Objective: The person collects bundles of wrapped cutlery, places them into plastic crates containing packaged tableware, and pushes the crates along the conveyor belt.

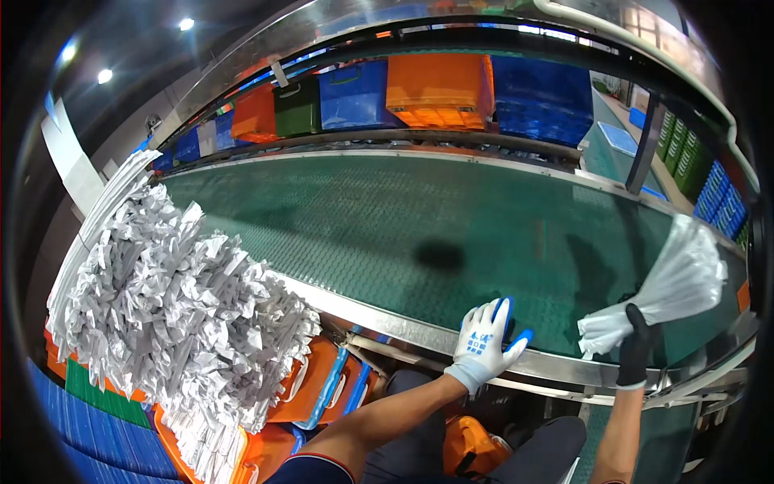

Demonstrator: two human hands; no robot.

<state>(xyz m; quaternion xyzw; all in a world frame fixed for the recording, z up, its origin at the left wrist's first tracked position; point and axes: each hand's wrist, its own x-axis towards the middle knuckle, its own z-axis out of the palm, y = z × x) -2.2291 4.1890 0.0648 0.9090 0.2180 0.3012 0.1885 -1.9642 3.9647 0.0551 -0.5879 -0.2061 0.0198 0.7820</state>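
Observation:
My left hand (486, 345), in a white glove with blue fingertips and printed characters, rests at the near metal edge of the green conveyor belt (339, 218). Its fingers are spread and nothing is in them. On the right, my right hand (636, 348) wears a black glove and is closed around a white, translucent bunched sheet that looks like a plastic bag (685, 270). The bag fans out to the upper right, and its gathered, ruffled end points left over the belt.
A tall heap of crumpled white sheets (177, 298) stands at the left, above orange crates (310, 379). Behind the belt sits a row of crates, among them an orange crate (439, 89) and a blue crate (542, 97). A metal post (642, 149) rises at the right.

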